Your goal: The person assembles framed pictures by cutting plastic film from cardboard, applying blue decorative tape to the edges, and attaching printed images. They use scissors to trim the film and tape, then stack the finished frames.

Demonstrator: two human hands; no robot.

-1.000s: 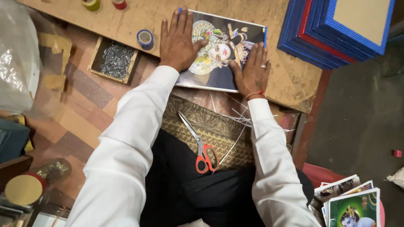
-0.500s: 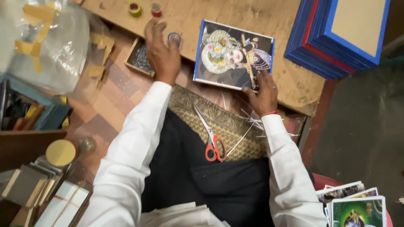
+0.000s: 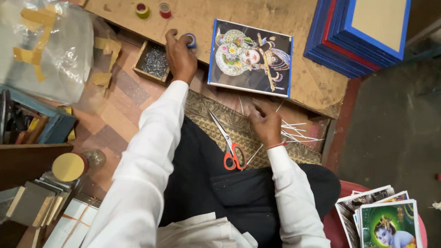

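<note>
A picture with a blue border [image 3: 251,59] lies flat on the low wooden board [image 3: 294,18] in front of me. My left hand [image 3: 180,56] reaches to the board's near edge and closes its fingers on a small blue tape roll [image 3: 190,40]. My right hand [image 3: 264,123] rests palm down on the patterned cloth [image 3: 206,105] over my lap, fingers among thin white strips [image 3: 298,133]. Red-handled scissors [image 3: 229,147] lie on the cloth between my arms.
A stack of blue and red frames [image 3: 363,32] sits at the board's right end. Two more tape rolls [image 3: 151,9] lie at its far edge. A small tray of nails [image 3: 154,62] sits left, beside a plastic bag [image 3: 46,50]. Printed pictures [image 3: 386,216] lie at lower right.
Both hands left the picture. My left hand moved left to the blue tape roll and gripped it. My right hand dropped to the cloth among the strips.
</note>
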